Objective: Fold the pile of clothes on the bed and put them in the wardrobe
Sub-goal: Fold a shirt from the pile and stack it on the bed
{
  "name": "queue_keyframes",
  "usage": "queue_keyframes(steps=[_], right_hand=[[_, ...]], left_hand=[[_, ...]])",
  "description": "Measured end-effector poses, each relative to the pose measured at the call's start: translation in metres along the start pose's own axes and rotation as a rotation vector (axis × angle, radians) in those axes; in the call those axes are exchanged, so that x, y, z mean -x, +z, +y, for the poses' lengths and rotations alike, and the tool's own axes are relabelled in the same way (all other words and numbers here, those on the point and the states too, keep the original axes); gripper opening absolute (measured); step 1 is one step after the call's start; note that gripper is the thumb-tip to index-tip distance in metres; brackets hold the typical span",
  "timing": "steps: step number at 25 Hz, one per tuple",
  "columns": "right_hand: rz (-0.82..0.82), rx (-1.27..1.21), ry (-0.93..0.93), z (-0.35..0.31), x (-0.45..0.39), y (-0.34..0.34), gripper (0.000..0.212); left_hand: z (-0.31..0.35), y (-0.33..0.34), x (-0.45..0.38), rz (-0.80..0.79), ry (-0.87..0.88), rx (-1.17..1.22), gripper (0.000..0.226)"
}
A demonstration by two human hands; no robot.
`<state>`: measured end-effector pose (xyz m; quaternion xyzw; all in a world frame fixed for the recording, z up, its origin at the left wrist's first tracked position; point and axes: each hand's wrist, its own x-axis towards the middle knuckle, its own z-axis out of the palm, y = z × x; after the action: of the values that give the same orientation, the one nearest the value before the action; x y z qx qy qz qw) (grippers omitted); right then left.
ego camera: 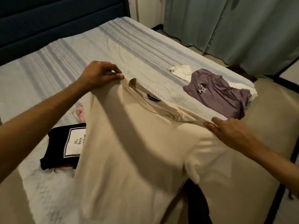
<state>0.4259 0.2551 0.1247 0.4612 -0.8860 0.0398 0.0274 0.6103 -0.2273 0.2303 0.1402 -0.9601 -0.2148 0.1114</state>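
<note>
A beige T-shirt (129, 143) is stretched out in front of me over the near corner of the bed (80, 50), its collar and dark label facing up. My left hand (100, 75) pinches its left shoulder beside the collar. My right hand (229, 131) grips the right shoulder seam. Both hands hold the shirt spread and slightly lifted. A folded black shirt with a white text panel (64, 146) lies on the bed at the left, partly under the beige one. A purple shirt with a small print (216, 94) lies crumpled near the bed's right edge.
A white garment (181, 70) lies behind the purple shirt, and something pink (80, 110) peeks out by my left forearm. A dark blue headboard (56, 18) stands at the back left. Grey-green curtains (234, 26) hang at the right, above a beige floor (267, 110).
</note>
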Motion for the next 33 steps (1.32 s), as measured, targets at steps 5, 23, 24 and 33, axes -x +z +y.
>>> queue_keyframes(steps=[5,23,24,33], right_hand=[[-0.339,-0.187,0.103,0.157,-0.104,0.221,0.074],[-0.728,-0.598,0.488,0.384,-0.219,0.361,0.046],[-0.861,-0.712,0.514,0.385,-0.209,0.348,0.040],[-0.210,-0.578,1.097,0.391,-0.028,0.341,0.071]], left_hand=[[-0.106,0.282,-0.161,-0.313,-0.109,-0.029,0.023],[-0.088,0.597,-0.316,-0.056,-0.311,-0.106,0.069],[-0.081,0.594,-0.288,-0.061,-0.343,-0.068,0.073],[-0.009,0.547,0.043,-0.098,-0.516,0.022,0.075]])
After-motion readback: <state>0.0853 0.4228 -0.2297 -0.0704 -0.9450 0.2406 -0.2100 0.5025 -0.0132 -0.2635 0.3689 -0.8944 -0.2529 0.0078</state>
